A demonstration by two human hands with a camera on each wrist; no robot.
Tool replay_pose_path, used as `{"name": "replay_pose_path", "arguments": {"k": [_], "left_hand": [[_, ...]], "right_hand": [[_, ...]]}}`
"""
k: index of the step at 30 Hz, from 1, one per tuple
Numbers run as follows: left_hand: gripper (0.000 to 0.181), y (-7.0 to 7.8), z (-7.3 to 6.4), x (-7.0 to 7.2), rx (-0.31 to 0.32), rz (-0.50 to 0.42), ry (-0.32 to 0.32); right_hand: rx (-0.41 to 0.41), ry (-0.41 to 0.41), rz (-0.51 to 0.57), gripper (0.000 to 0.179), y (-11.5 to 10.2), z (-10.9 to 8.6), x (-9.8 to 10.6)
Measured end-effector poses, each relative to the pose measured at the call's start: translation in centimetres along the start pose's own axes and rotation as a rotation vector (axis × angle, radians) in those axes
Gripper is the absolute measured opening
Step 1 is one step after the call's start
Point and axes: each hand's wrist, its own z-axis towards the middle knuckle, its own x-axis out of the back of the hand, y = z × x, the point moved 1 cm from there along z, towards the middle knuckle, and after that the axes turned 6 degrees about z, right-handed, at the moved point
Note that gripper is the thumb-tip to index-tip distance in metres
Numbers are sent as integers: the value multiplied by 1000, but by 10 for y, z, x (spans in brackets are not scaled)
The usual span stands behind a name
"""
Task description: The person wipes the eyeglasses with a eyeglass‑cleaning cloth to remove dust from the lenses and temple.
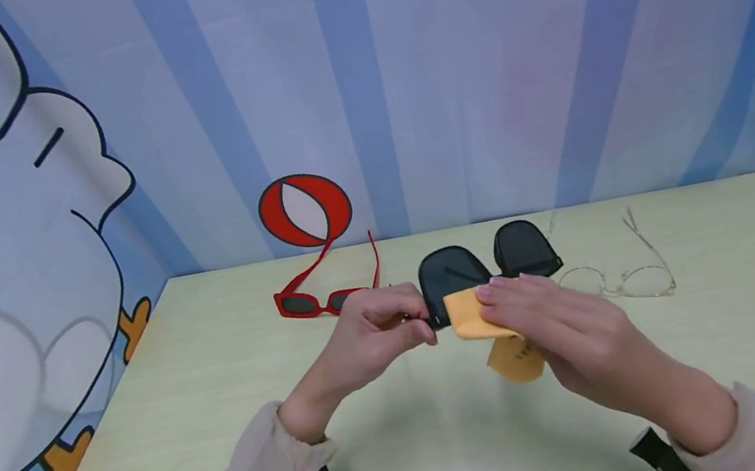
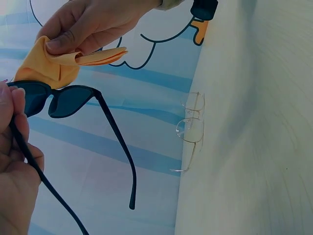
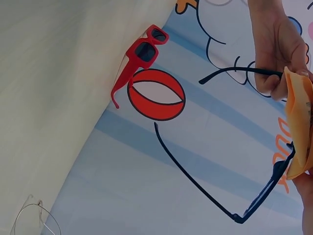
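Black sunglasses (image 1: 526,249) are held up above the table, their dark lenses side by side. My left hand (image 1: 375,339) pinches them at the frame's left end; in the left wrist view, both temples (image 2: 117,139) extend unfolded. A yellow-orange cloth (image 1: 472,314) is pinched between the thumb and fingers of my right hand (image 1: 577,327). It lies over the lower part of the left lens, and a loose flap hangs below. The right wrist view shows the cloth (image 3: 297,127) covering part of the frame, so the contact with the lens is hidden there.
Red-framed sunglasses (image 1: 314,305) stand on the pale table (image 1: 179,432) at the back, left of centre. Thin wire-rimmed eyeglasses (image 1: 667,274) sit at the back right. A blue-striped backdrop (image 1: 456,75) with cartoon figures rises behind the table.
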Motion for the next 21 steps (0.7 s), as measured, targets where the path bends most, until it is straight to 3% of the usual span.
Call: {"name": "replay_pose_path", "arguments": {"k": [7, 13, 21], "left_hand": [[40, 1, 0, -1, -17, -29, -38], [40, 1, 1, -7, -45, -1, -77], [39, 1, 4, -10, -55, 14, -108]], "right_hand": [[-80, 10, -9, 32, 2, 1, 0], [-136, 7, 38, 34, 4, 6, -1], [-132, 18, 78, 33, 2, 15, -5]]}}
